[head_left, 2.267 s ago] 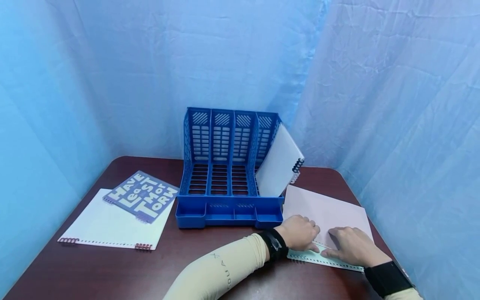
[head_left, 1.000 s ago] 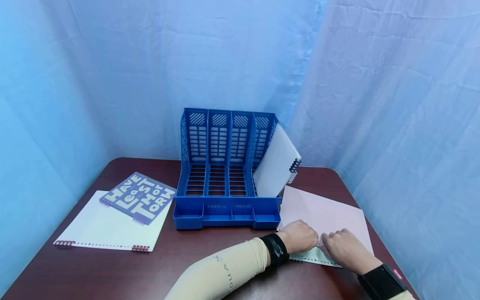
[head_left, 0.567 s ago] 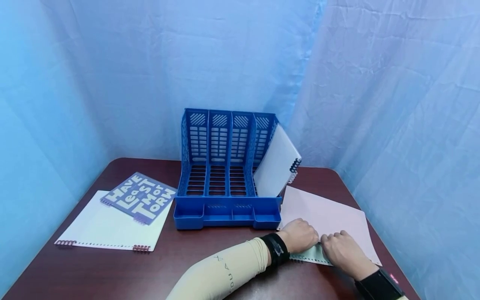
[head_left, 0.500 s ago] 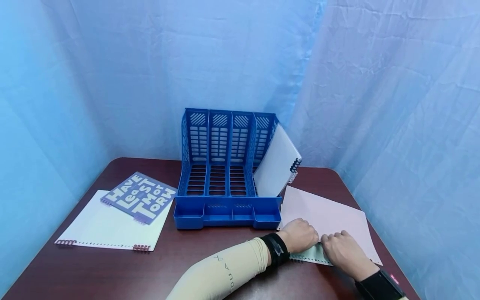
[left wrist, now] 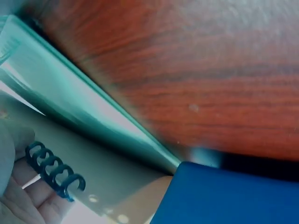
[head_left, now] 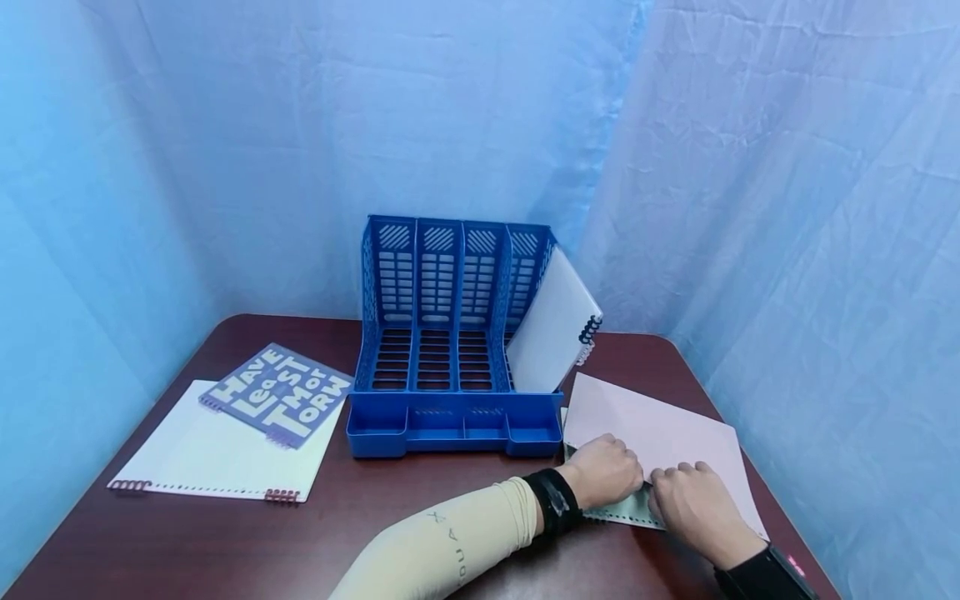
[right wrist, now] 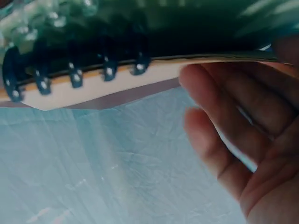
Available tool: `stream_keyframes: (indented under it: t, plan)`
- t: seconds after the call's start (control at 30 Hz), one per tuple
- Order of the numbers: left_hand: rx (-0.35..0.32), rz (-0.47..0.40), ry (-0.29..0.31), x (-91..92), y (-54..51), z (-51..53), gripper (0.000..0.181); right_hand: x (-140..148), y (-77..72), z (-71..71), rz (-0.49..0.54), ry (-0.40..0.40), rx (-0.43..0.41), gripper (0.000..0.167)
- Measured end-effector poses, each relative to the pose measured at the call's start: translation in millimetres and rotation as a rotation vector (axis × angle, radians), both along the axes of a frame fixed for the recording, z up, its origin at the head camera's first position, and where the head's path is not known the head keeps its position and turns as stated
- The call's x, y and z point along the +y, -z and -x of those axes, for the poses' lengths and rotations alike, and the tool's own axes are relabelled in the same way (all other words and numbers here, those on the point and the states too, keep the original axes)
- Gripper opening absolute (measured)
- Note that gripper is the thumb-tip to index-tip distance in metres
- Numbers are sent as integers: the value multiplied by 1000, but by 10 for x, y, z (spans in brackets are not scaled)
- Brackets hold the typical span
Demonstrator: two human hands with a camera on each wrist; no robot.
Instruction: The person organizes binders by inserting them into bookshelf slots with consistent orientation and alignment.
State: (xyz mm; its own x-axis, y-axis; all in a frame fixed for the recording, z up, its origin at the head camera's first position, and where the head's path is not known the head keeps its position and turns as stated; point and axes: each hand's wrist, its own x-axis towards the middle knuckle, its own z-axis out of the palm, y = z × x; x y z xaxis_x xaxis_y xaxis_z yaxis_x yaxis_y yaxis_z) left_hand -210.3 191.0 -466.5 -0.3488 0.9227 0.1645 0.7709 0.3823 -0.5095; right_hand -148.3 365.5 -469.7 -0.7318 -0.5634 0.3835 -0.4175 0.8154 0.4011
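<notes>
head view bright, cool-tinted, curtain most vivid at left, faint sheen on table, left wrist view soft, pale glare along green cover, right wrist view dimmer, cover deeply shadowed, fingers blurred

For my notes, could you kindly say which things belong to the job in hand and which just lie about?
Job:
- left hand
- right hand
- pink notebook
- green notebook beneath
- blue rack, perhaps

Lying about:
- purple notebook
- white red-ringed notebook
</notes>
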Motion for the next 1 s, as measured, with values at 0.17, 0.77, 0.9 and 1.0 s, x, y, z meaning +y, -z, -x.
stream_keyframes:
  t: [0.17,0.77,0.9,1.0]
  plan:
    - [39,-7,10,-29,-102,-34,29,-71,-73,-43,65,62,17,35]
    - [190,-99,59,-136,-541,-97,37,-141,-294,-204,216,100,101,23]
    - [233,-163,49,-164,-670,-57,36,-101,-348,-204,276,51,178,24]
    - [254,-224,37,-197,-757,-7,33,-73,-398,-213,305,46,212,26]
